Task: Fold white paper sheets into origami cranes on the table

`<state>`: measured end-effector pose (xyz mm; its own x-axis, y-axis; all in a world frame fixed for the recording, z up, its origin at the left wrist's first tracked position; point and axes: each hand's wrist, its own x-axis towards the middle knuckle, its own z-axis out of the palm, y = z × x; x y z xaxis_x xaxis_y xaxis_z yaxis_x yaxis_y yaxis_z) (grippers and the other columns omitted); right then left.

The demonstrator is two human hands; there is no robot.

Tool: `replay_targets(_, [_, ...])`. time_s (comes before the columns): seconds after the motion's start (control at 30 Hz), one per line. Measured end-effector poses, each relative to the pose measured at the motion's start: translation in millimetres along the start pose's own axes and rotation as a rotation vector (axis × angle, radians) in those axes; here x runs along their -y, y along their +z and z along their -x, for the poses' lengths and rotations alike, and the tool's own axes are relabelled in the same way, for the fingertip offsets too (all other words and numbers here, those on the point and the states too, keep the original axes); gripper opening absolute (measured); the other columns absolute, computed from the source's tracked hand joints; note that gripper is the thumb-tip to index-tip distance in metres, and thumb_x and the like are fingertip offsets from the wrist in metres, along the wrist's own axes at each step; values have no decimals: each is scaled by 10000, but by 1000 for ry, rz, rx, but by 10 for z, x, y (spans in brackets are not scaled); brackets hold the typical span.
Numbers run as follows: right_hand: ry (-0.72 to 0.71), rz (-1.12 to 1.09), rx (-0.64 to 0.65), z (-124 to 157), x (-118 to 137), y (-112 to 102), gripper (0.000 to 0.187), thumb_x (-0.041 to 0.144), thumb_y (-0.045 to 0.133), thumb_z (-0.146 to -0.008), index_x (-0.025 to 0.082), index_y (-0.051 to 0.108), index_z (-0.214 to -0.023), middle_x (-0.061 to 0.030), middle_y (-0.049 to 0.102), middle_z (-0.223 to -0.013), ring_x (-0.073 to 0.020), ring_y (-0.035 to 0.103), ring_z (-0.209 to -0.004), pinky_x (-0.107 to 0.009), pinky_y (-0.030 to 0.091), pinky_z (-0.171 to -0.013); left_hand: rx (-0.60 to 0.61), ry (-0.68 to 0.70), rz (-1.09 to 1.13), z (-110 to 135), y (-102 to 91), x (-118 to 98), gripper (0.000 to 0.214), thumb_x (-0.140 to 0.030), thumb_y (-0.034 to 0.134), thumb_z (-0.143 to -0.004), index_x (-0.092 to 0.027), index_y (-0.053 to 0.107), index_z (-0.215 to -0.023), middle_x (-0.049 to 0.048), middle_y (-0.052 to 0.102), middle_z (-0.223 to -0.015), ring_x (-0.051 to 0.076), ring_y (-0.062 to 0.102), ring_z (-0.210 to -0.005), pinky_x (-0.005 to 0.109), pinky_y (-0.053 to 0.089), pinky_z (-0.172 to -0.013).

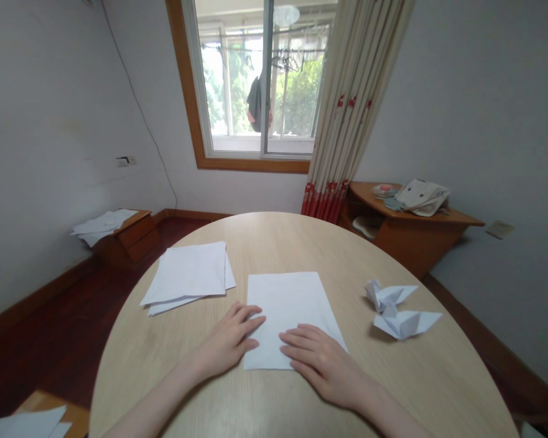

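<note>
A white sheet of paper point(285, 298) lies flat on the round wooden table point(274, 243) in front of me. My left hand point(232, 336) rests at the sheet's left edge, its fingertips on the paper and its fingers apart. Flat on the lower right part of the same sheet is my right hand point(322, 359), fingers stretched out and lying close together. Neither hand grips anything. To the right are two folded paper birds point(406, 322), one just behind the other. A stack of white paper point(189, 271) sits to the left, its sheets slightly askew.
A small wooden cabinet point(137, 237) with papers on top stands at the left wall. At the back right, a wooden corner desk point(406, 243) carries a cloth bag point(422, 198). Beyond the table are a window point(237, 91) and a long curtain point(347, 109).
</note>
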<state>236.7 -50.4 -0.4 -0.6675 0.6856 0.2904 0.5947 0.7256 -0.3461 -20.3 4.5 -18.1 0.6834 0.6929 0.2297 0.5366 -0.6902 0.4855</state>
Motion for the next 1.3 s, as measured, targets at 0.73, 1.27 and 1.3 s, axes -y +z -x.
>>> replay_targets(0.73, [101,-116,83,21,-42,-5,415,295,522,-922,237,510,-1332,-83,483,-1373,-247,452,-1278,-485,365,-1081,-24,124,-69,-48,33,-179,487,-543,674,-780,-195,614,-1115,98,644,-1097,255,574,-981,376,478,-846])
replay_targets(1.27, [101,-204,164,61,-61,-161,608,479,613,-843,233,456,-1377,-93,529,-1349,-273,460,-1274,-484,360,-1082,-125,262,-306,0,211,-76,291,-265,336,-1019,-189,615,-992,77,715,-1042,223,670,-1004,306,550,-805])
replay_targets(1.3, [101,-217,169,68,-65,-177,624,480,618,-838,229,447,-1383,-93,526,-1352,-275,458,-1276,-483,363,-1080,-128,245,-298,2,208,-72,297,-271,325,-1021,-189,610,-996,83,717,-1028,223,672,-1000,299,550,-797])
